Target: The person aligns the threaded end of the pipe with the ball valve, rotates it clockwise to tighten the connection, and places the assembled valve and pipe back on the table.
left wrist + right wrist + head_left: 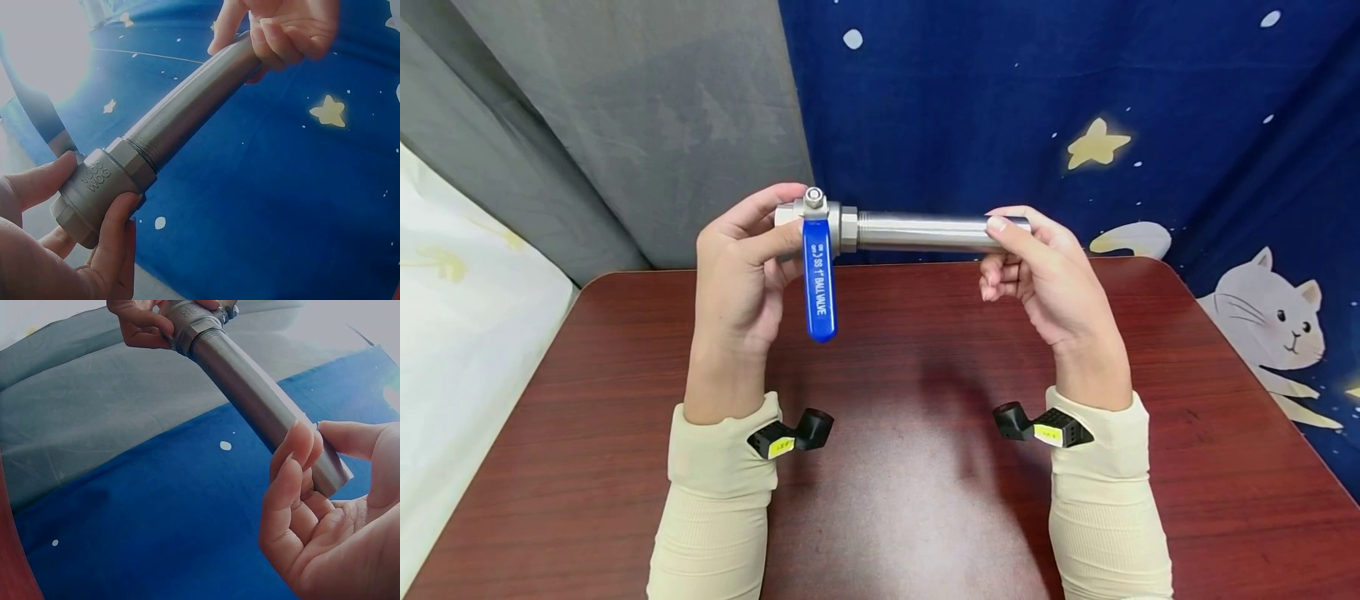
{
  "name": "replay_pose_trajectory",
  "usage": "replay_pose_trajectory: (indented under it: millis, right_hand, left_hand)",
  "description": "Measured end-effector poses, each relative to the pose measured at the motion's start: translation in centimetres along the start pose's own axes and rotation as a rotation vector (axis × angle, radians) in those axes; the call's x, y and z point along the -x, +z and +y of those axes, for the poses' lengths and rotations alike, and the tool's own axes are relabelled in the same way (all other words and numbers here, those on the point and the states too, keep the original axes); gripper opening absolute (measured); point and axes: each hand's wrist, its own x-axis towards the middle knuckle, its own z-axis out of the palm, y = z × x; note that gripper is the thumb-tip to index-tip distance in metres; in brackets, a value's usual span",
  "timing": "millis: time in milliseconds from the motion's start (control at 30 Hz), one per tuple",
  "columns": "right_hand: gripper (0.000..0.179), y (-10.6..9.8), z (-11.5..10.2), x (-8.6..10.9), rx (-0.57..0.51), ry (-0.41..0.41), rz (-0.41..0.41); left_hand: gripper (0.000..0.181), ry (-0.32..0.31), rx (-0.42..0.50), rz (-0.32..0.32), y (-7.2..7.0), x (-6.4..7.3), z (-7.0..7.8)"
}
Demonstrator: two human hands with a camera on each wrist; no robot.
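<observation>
A steel ball valve (103,187) with a blue lever handle (820,283) is joined to a steel pipe (925,232), a few threads showing at the joint. My left hand (737,267) grips the valve body, thumb and fingers on opposite sides. The lever hangs toward me, across the pipe's line, lettered "SS 1" BALL VALVE". At the pipe's far right end, my right hand (1052,267) pinches it between thumb and fingers; in the right wrist view the pipe's plain end (334,481) pokes out past the fingers. Valve and pipe are held level, up above the table's back edge.
A dark red wooden table (895,467) lies below both forearms. Behind it hang a grey curtain (647,108) and a blue curtain (940,108) with stars and a cat. White sheeting (467,333) is at the left. Each sleeve cuff carries a small black camera (812,428).
</observation>
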Motion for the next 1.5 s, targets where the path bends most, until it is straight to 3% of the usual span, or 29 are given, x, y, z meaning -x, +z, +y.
replay_pose_trajectory:
  millis: [1500]
  right_hand:
    - [0.012, 0.26, 0.04, -0.10, 0.007, 0.009, 0.022]
  left_hand:
    - [0.028, 0.013, -0.021, -0.002, 0.03, -0.04, 0.06]
